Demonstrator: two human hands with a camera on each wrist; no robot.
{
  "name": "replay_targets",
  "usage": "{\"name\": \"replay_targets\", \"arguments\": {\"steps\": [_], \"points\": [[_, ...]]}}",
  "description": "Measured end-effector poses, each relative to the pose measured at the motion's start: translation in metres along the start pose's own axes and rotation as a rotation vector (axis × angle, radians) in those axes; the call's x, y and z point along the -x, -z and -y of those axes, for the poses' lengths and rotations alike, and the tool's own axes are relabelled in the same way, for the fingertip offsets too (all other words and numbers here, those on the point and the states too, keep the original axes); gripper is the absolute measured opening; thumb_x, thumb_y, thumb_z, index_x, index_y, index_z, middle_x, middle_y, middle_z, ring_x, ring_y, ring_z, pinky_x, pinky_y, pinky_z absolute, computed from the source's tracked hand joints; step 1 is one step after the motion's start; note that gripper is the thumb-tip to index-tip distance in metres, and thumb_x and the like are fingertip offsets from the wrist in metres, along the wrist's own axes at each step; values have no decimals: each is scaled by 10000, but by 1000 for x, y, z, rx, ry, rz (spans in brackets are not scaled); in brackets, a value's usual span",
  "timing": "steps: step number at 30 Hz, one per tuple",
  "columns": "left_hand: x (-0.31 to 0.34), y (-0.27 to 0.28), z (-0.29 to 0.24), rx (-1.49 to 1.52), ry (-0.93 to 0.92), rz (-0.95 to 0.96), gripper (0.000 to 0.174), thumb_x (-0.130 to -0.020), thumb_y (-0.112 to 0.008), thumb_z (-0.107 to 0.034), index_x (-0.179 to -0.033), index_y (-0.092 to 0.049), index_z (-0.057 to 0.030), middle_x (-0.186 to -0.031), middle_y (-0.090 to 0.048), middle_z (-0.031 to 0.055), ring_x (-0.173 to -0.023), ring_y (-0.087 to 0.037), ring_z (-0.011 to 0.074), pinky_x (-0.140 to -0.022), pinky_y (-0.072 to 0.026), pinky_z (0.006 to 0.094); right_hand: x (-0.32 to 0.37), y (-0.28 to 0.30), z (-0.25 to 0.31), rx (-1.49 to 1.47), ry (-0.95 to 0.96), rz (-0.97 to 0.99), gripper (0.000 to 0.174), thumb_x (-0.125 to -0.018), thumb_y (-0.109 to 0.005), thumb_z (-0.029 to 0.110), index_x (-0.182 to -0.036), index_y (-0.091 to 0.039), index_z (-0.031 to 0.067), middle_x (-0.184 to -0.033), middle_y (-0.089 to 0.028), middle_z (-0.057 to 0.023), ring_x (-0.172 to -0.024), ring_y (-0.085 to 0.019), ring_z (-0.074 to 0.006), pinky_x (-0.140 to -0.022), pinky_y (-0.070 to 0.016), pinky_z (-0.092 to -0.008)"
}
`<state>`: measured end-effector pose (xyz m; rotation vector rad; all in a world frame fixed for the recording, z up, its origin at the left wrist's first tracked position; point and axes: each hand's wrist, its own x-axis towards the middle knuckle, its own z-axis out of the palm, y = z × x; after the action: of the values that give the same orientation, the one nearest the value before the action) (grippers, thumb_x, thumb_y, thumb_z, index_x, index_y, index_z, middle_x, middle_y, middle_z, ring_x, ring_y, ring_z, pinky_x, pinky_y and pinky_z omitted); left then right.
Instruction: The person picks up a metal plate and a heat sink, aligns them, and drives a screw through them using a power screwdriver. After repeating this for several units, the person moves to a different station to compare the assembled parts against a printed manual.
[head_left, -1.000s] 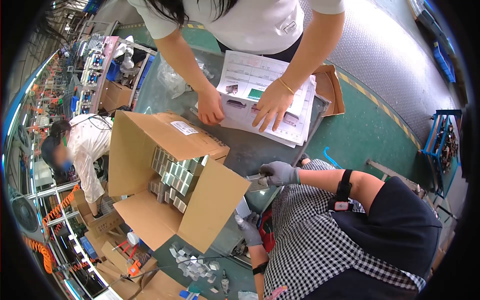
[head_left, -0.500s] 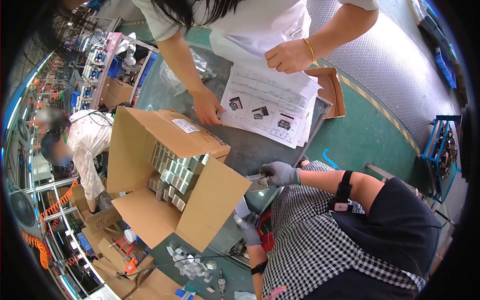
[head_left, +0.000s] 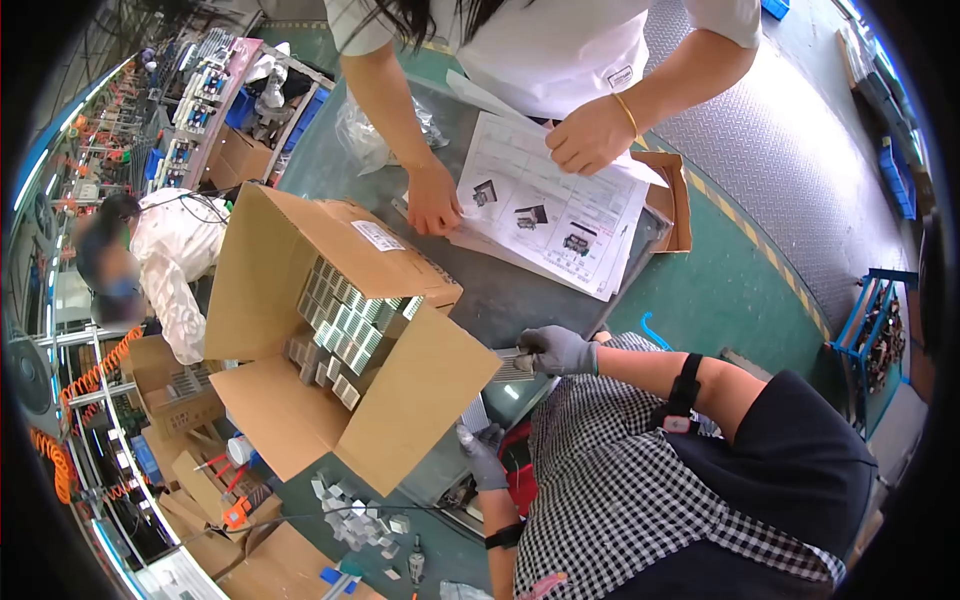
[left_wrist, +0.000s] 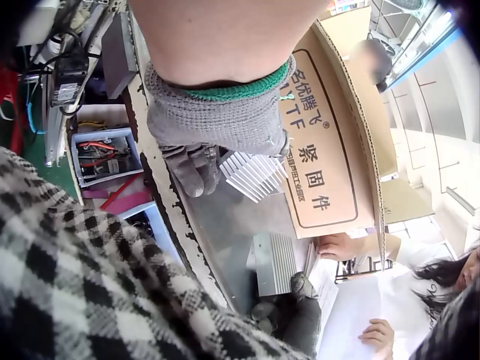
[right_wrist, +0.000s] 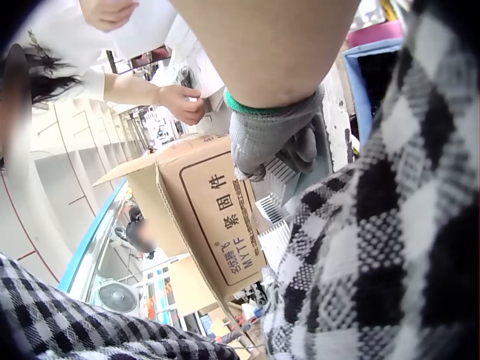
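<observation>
Right grip [head_left: 562,350] grasping a finned metal block [head_left: 515,368]; left grip [head_left: 487,460] grasping a second block [head_left: 474,412], though its fingers are partly hidden and the extent of that hold is unconfirmed. Landmark: the carton [head_left: 335,240]. Both blocks are on its near side, between the grips and its near flap [head_left: 415,385]. In the head view that flap separates them from the packed blocks [head_left: 350,318] inside. The first block projects from the right grip toward the flap; long axes cannot be established, each block being partly covered. The right grip is nearer the papers [head_left: 555,205], on the bench [head_left: 485,305] to the carton's right. Against one second ago, both holds read unchanged; the top sheet differs, and the other person's braceleted hand [head_left: 590,135], then spread on it, is raised.
</observation>
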<state>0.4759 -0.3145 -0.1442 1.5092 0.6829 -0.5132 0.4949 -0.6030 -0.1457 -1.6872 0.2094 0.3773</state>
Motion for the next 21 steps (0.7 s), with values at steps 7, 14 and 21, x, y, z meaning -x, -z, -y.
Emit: {"name": "replay_targets", "arguments": {"steps": [7, 14, 21], "points": [[3, -5, -2, 11, -39, -22, 840, -853, -509, -663, -1444, -319, -97, -948, -586, 111, -764, -621, 187, -677, -535, 326, 1, 0, 3, -12, 21, -15, 426, -849, -603, 359, -1062, -598, -10, -811, -653, -162, -621, -649, -242, -578, -531, -340], [7, -11, -7, 8, -62, -40, 814, -858, -515, -648, -1424, -343, -88, -923, -597, 107, -750, -627, 187, -654, -541, 324, 1, 2, 8, -19, 7, -12, 405, -840, -620, 357, -1048, -608, 9, -804, -655, -155, -621, -651, -235, -573, -528, -341], [7, -12, -6, 18, -75, -61, 762, -870, -514, -622, -1391, -383, -81, -903, -607, 117, -734, -634, 192, -634, -545, 323, -2, -1, 2, -16, 22, -16, 386, -845, -623, 348, -1021, -603, 5, -790, -648, -147, -608, -645, -226, -563, -523, -339]]}}
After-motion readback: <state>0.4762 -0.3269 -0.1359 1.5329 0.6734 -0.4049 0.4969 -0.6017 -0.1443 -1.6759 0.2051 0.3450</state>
